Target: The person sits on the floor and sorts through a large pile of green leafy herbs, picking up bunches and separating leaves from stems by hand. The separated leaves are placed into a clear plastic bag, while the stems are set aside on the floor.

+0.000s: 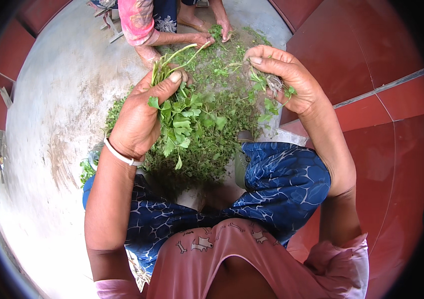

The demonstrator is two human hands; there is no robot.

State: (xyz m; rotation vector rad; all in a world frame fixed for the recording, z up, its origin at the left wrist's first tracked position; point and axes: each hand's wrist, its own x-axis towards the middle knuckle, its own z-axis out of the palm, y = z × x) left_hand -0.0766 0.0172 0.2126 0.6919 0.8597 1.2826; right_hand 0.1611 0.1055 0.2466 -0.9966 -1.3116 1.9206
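The left hand (142,117) is gripping a leafy bunch (182,122), stems pointing up, partly hidden; the right hand (284,79) is closing on a rooty sprig (269,84).

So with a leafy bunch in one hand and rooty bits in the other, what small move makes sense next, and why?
Probably drop the rooty scraps from the right hand onto the pile of greens below; the left hand already grips the leafy bunch, apart from them.

No packages, labels, signs or screens show anywhere in this view.
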